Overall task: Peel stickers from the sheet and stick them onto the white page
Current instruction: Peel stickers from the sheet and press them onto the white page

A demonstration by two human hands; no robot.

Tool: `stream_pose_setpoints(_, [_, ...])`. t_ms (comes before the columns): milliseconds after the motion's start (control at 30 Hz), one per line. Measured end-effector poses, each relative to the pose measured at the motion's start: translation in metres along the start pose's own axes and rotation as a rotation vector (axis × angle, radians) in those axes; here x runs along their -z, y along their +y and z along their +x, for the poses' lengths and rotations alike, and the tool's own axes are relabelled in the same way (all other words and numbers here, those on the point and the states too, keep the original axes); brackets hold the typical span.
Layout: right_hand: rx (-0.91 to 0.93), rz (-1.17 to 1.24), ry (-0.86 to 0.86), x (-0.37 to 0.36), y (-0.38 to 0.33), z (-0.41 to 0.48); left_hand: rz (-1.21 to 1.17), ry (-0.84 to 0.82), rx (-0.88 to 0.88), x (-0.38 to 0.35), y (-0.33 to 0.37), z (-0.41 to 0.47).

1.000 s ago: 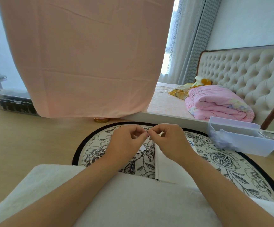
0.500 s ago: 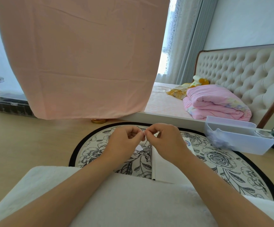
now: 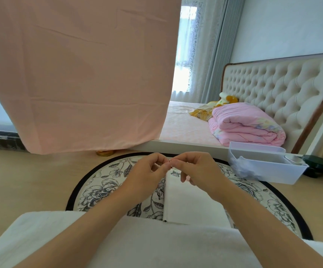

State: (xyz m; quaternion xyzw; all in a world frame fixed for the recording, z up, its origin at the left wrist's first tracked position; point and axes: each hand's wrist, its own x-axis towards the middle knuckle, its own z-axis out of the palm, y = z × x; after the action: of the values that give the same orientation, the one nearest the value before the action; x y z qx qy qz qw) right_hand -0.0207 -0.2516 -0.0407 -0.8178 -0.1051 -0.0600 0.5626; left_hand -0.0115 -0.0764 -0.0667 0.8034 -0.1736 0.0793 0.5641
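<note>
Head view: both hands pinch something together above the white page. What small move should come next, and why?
Probably pull the fingertips apart to finish peeling. The left hand and right hand pinch a tiny piece, too small to identify, at one spot above the white page, which lies on the rug below.

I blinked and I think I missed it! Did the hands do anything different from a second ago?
Hardly anything changed. The left hand and right hand still pinch a tiny piece between their fingertips above the white page, only fiddling slightly. Nothing was picked up or let go. The floral mat and white bin stayed put.
</note>
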Motion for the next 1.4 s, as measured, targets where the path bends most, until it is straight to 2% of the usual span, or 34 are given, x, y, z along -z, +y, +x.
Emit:
stream_pose_setpoints(300, [-0.039,-0.062,0.139,0.059,0.023,-0.004,0.021,-0.047,0.025,-0.056,0.021,0.026])
stream_pose_setpoints(500, [-0.048,-0.135,0.32,0.113,0.04,0.002,0.067,-0.09,0.046,-0.094,0.028,0.049])
stream_pose_setpoints(667, [-0.045,-0.394,0.617,0.152,0.063,0.008,0.06,-0.113,0.072,-0.113,0.029,0.062])
stream_pose_setpoints(800, [-0.071,-0.604,0.704,0.166,0.075,0.007,0.065,-0.128,0.069,-0.121,0.023,0.065])
stream_pose_setpoints(933, [-0.129,-0.581,0.648,0.17,0.081,0.012,0.083,-0.131,0.068,-0.123,0.021,0.063])
stream_pose_setpoints(1033, [-0.059,-0.551,0.584,0.162,0.072,0.012,0.064,-0.11,0.082,-0.119,0.024,0.059])
stream_pose_setpoints(1233, [0.231,-0.595,0.16,0.104,0.038,0.004,-0.127,-0.07,0.195,-0.097,0.029,0.051])
stream_pose_setpoints(1400, [0.437,-0.771,0.211,0.074,0.045,0.001,-0.186,-0.075,0.251,-0.079,0.025,0.042])
